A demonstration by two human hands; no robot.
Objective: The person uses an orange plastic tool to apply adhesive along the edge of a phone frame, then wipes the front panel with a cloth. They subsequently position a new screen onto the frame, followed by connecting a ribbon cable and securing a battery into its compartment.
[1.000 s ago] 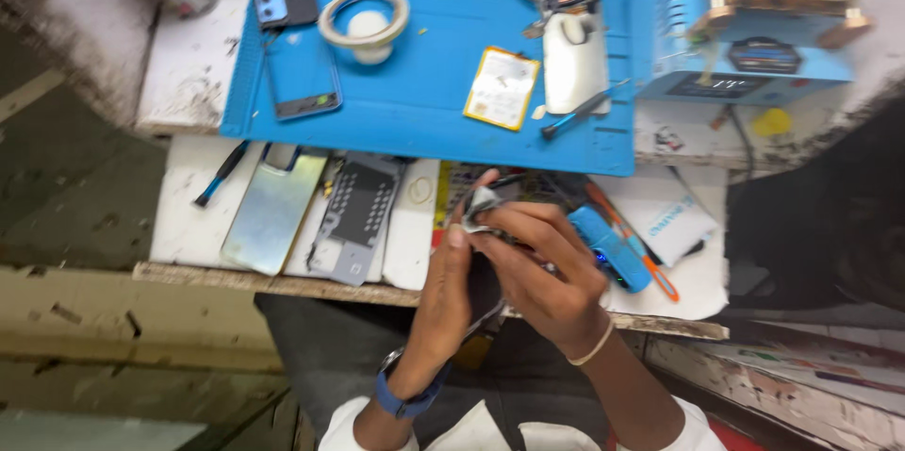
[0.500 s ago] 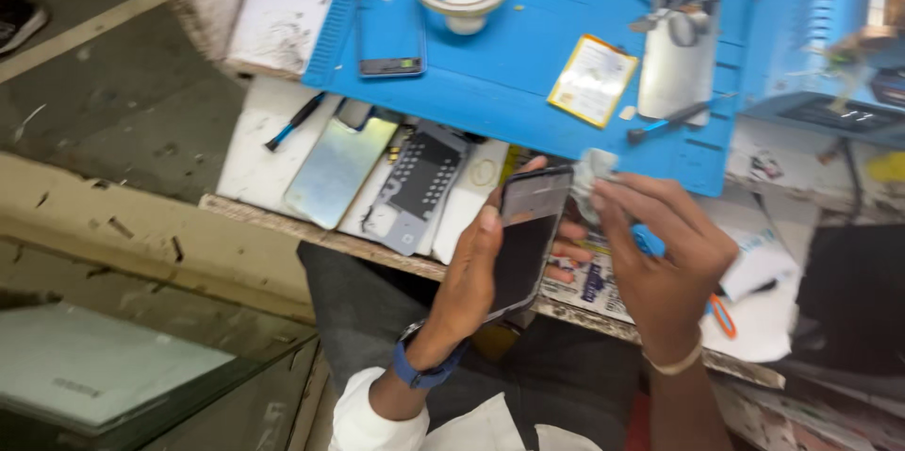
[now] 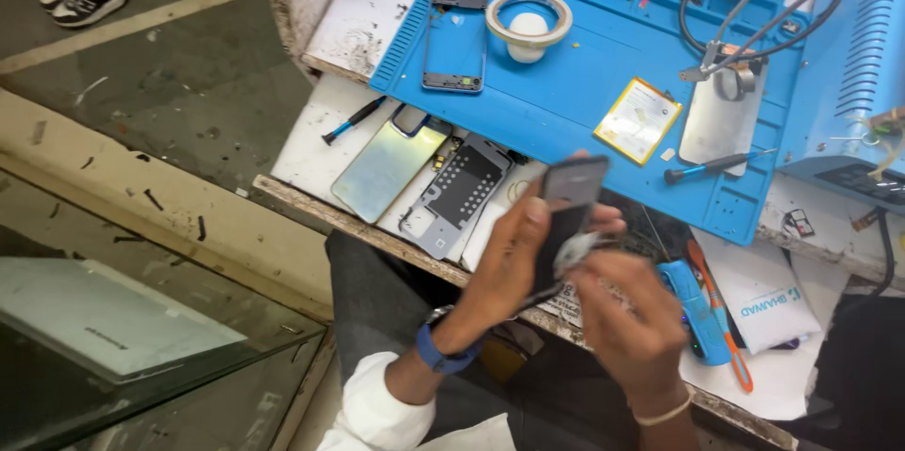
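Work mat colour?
Bright blue mat, clearest in the head view; left hand holds a dark phone in front of it.

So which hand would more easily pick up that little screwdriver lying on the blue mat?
Probably the right hand. It holds only a small pale wad against the phone and sits nearer the screwdriver. The left hand is busy gripping the phone.

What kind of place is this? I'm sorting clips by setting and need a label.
Most likely a phone repair bench. A blue work mat holds a phone frame and a flat yellow battery, with a small screwdriver nearby. The left hand holds a dark phone while the right hand works on it.
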